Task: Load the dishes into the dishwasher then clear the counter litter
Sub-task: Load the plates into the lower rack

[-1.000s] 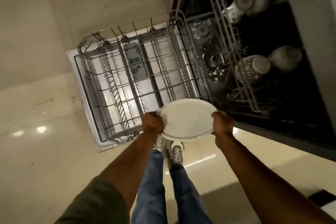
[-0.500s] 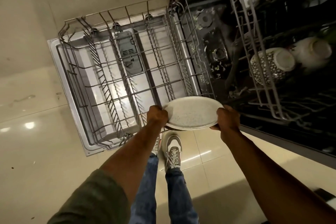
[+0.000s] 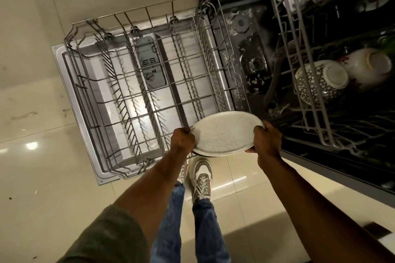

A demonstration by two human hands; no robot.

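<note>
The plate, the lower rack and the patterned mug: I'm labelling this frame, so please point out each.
plate (image 3: 224, 132), head view, middle of its speckled top face.
lower rack (image 3: 149, 83), head view, wire floor over the open door.
patterned mug (image 3: 316, 83), head view, its patterned side in the upper rack.

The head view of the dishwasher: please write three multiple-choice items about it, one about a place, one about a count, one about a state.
1. Where is the speckled plate?
A. standing in the lower rack
B. held in the air at the near edge of the lower rack
C. lying on the floor

2. How many hands hold the plate?
A. none
B. one
C. two

3. In what state is the lower rack?
A. pulled out over the open door, with no dishes in it
B. pushed inside
C. full of plates

Answers:
1 B, since the plate hangs between the hands.
2 C, since the left hand and the right hand grip opposite rims.
3 A, since only bare wires show.
</note>
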